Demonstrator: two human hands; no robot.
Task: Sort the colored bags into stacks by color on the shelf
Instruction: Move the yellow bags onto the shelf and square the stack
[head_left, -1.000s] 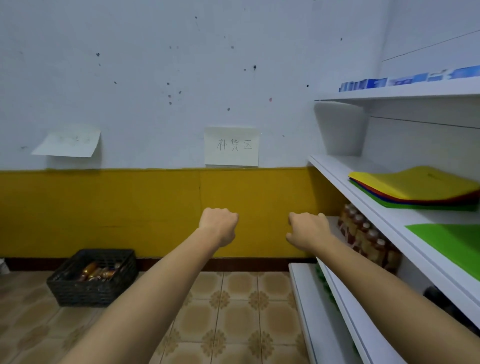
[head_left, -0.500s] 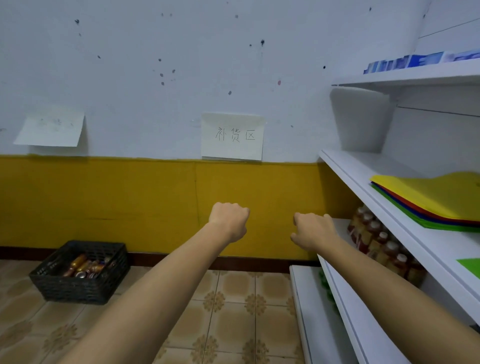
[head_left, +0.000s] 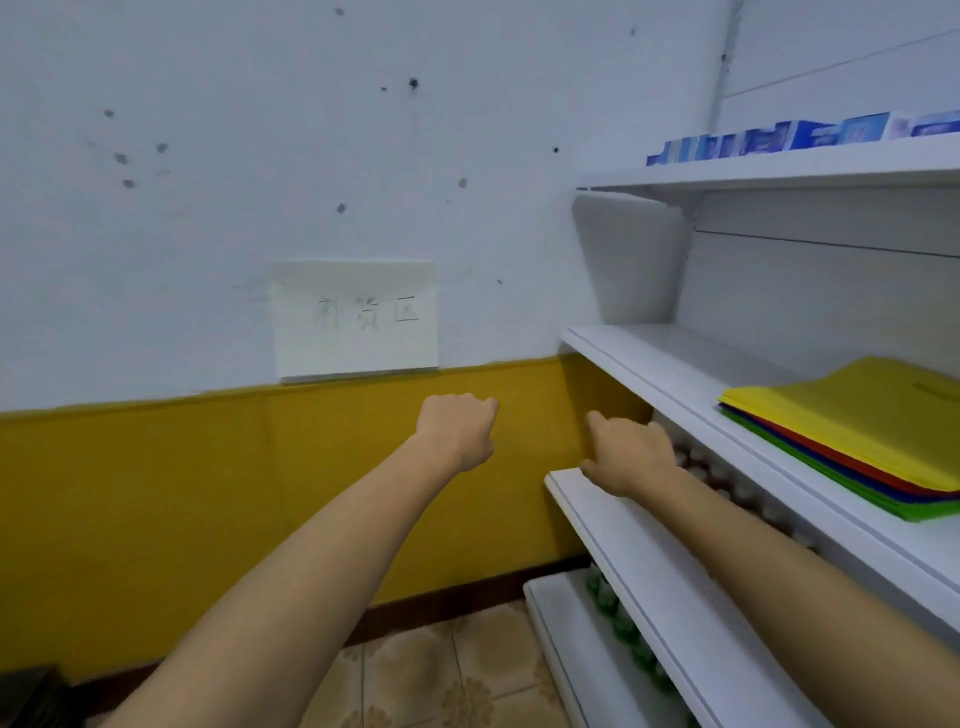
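Left hand and right hand closed into fists, nothing held.
Both are seen from the back, at the ends of the bare left forearm and right forearm, which are stretched forward. The fingers are curled under. The right knuckles are set lower than the left, with a gap between the fists.

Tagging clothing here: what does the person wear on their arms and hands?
Nothing visible. Both forearms are bare, with no sleeves in frame. The left hand and right hand have no gloves, watch, bracelet or rings showing.
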